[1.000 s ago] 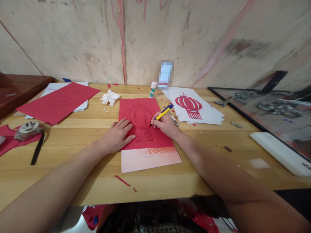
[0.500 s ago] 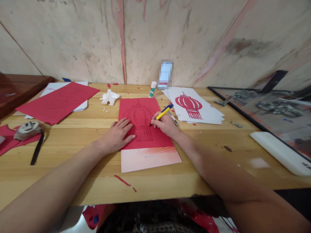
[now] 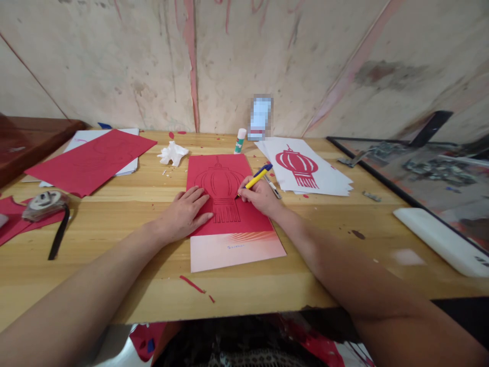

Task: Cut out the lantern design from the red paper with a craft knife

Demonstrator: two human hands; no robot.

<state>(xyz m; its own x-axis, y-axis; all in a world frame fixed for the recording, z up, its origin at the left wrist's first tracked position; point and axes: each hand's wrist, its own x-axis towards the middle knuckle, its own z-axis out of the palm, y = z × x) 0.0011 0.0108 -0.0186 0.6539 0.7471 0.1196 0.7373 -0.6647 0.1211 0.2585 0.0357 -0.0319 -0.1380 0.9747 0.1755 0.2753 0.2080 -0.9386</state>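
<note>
We pinched the yellow pen (image 3: 256, 177) in our right hand (image 3: 263, 198) over the red sheet (image 3: 221, 186), and rested our flattened, empty left hand (image 3: 187, 210) on that sheet, beneath which lay a pale booklet (image 3: 225, 258).

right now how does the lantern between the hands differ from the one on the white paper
The outlined lantern is dark lines on a red sheet; the filled lantern is red on white paper. The outlined lantern has the left hand and right hand beside it; the filled lantern has neither. Both have fringes.
</note>
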